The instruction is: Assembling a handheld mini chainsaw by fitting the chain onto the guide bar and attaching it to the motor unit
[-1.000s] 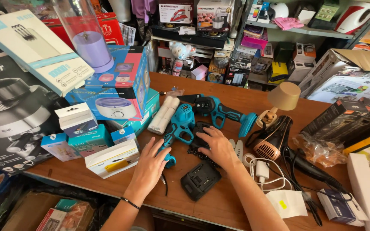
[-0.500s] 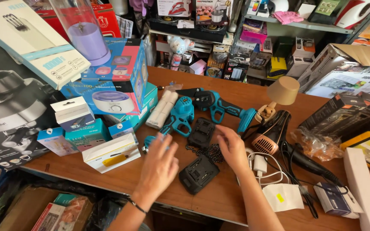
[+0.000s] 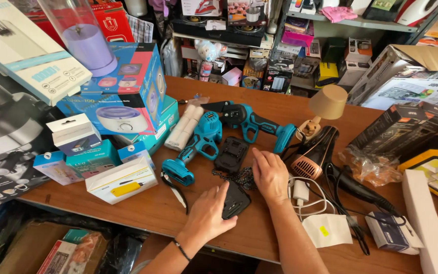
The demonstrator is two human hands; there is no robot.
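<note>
**Left hand lands on the lower battery pack**

My left hand [image 3: 206,215] is down on the black battery pack [image 3: 235,199] at lower centre of the frame, fingers closed around its near edge, thumb tucked alongside. A second ago that hand lay flat on the desk [image 3: 143,208] farther left, by the blue tool's handle; half a second ago it was lifted and crossing over. So the pack has gone from lying loose to being gripped, and I'd say it's ready to be picked up or turned.

My right hand [image 3: 270,175] sits just right of it, fingers together and flat, empty, its fingertips near the dark saw chain [image 3: 240,177] heaped between the two packs. It has drifted a little right and nearer since a second ago.

The second battery pack [image 3: 232,153] lies above the chain, untouched. Left of that is the small blue chainsaw [image 3: 198,147], and toward upper centre the other blue power tool [image 3: 252,122]. A black hair dryer [image 3: 314,155] and white charger with cable [image 3: 302,192] crowd the right side, close beside my right wrist.
</note>
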